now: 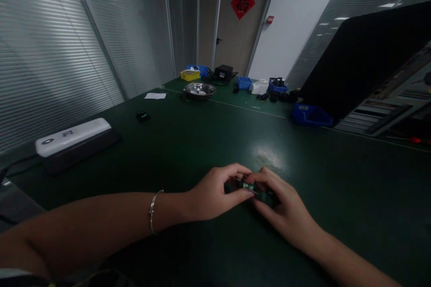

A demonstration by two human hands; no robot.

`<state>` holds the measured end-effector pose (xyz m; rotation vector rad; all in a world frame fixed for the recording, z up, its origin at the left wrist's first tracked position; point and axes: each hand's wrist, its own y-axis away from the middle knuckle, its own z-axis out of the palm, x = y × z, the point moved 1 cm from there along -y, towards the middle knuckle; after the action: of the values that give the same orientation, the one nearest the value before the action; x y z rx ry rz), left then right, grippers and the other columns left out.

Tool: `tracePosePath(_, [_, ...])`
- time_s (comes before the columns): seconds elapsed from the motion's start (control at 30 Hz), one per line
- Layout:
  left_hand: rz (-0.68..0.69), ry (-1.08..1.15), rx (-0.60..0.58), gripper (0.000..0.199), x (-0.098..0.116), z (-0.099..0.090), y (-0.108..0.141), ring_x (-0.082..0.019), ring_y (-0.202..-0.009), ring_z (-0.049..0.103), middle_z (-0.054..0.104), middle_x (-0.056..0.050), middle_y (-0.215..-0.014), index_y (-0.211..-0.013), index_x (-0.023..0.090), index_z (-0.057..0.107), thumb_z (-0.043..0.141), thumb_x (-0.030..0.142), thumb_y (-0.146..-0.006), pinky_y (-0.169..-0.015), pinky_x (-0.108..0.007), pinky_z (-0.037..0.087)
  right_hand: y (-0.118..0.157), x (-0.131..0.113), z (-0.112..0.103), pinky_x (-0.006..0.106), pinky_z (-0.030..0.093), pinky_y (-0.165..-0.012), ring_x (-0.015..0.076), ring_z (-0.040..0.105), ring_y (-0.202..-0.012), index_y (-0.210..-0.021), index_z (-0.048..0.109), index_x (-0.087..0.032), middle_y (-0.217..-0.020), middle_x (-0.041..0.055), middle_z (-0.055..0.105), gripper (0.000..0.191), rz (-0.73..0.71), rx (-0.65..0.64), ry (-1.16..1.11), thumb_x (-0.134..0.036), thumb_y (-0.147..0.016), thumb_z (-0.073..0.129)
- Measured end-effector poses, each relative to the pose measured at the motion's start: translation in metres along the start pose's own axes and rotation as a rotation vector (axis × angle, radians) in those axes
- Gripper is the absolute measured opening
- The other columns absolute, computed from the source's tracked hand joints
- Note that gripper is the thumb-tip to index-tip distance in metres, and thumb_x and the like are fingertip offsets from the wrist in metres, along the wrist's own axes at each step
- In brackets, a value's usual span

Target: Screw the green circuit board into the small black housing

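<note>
Near the middle of the green table (188, 143), a small green circuit piece (248, 185) with dark parts is held between both hands. My left hand (218, 193) grips it from the left with thumb and fingers. From the right, my right hand (284, 206) closes its fingers and thumb on the same piece. Fingertips of the two hands meet around it, so much of the piece is hidden. A silver bracelet (152, 211) circles my left wrist.
A white and black device (74, 136) lies at the left, a small dark part (142, 116) beyond it. Further back stand a metal bowl (199, 91), a yellow bin (190, 75) and a black box (223, 73). A blue bin (311, 115) sits at the right.
</note>
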<state>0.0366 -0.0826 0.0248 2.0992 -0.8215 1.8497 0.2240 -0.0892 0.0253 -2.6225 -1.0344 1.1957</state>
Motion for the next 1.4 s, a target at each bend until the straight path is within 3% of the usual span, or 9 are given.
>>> tracePosePath(0.23, [-0.026, 0.001, 0.0, 0.029, 0.0, 0.001, -0.002, -0.021, -0.096, 0.061, 0.065, -0.01, -0.104, -0.113, 0.013, 0.06, 0.061, 0.022, -0.086, -0.087, -0.031, 0.047, -0.001, 0.003, 0.0, 0.029, 0.046, -0.063, 0.0186, 0.056, -0.075, -0.105, 0.052, -0.028, -0.086, 0.0026, 0.054, 0.02, -0.009, 0.001, -0.044, -0.016, -0.088, 0.052])
tracePosePath(0.67, [-0.127, 0.132, 0.032, 0.03, -0.01, -0.001, -0.008, -0.019, -0.093, 0.061, 0.064, -0.009, -0.103, -0.113, 0.013, 0.06, 0.062, 0.023, -0.084, -0.082, -0.03, 0.047, -0.006, 0.013, 0.005, 0.036, 0.05, -0.076, 0.0218, 0.06, -0.089, -0.109, 0.054, -0.028, -0.096, 0.005, 0.058, 0.019, 0.099, -0.031, -0.093, -0.022, -0.092, 0.051])
tracePosePath(0.83, [-0.148, 0.175, 0.058, 0.031, -0.018, 0.002, -0.008, -0.017, -0.082, 0.06, 0.064, -0.008, -0.098, -0.112, 0.013, 0.06, 0.062, 0.021, -0.083, -0.075, -0.029, 0.047, -0.007, 0.012, 0.006, 0.036, 0.051, -0.076, 0.0221, 0.062, -0.086, -0.109, 0.055, -0.027, -0.093, 0.005, 0.061, 0.018, 0.08, 0.023, -0.058, -0.023, -0.091, 0.053])
tracePosePath(1.13, [-0.165, 0.437, 0.001, 0.031, -0.037, -0.001, -0.015, -0.011, -0.072, 0.059, 0.062, -0.008, -0.101, -0.111, 0.013, 0.06, 0.065, 0.018, -0.08, -0.072, -0.029, 0.048, -0.01, 0.016, 0.009, 0.03, 0.056, -0.074, 0.0216, 0.067, -0.085, -0.103, 0.061, -0.028, -0.091, 0.0035, 0.067, 0.019, 0.06, 0.12, 0.019, -0.022, -0.086, 0.06])
tracePosePath(1.4, [-0.229, 0.562, 0.019, 0.033, -0.046, 0.001, -0.018, -0.01, -0.064, 0.06, 0.063, -0.005, -0.089, -0.106, 0.014, 0.062, 0.072, 0.02, -0.075, -0.067, -0.029, 0.049, -0.011, 0.03, 0.007, 0.027, 0.062, -0.071, 0.0248, 0.073, -0.088, -0.104, 0.067, -0.031, -0.098, 0.0038, 0.074, 0.027, 0.096, 0.118, -0.022, -0.025, -0.078, 0.068])
